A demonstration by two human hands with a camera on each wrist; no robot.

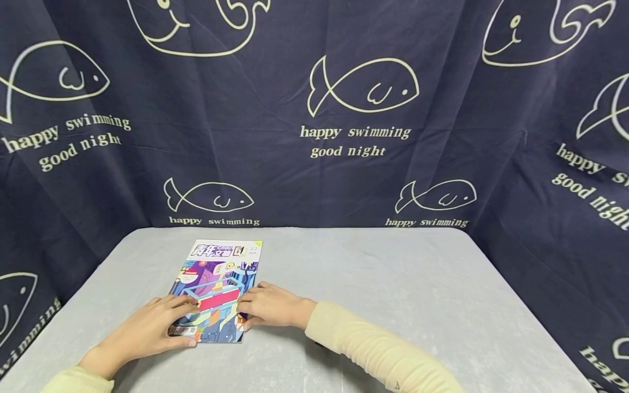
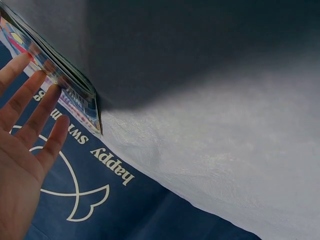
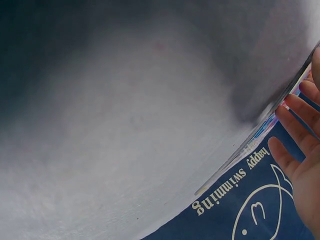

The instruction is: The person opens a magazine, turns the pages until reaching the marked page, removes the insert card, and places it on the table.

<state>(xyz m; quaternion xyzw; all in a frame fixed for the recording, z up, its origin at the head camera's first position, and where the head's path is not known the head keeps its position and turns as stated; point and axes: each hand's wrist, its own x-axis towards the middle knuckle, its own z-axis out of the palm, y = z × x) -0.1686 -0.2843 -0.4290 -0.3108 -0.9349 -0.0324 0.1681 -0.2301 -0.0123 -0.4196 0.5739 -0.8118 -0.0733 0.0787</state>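
Note:
A magazine with a colourful illustrated cover lies face up on the grey table, left of the middle. On its left lower edge rests my left hand, fingertips over the cover and thumb by the bottom corner. My right hand touches the right edge from the other side. In the left wrist view the fingers of the left hand are spread and fairly straight against the magazine, whose layered page edges show. The right wrist view has the right hand with extended fingers along the magazine's thin edge.
The grey table stretches to the right of the magazine and behind it. A dark blue curtain printed with fish and lettering hangs behind the table and along both sides.

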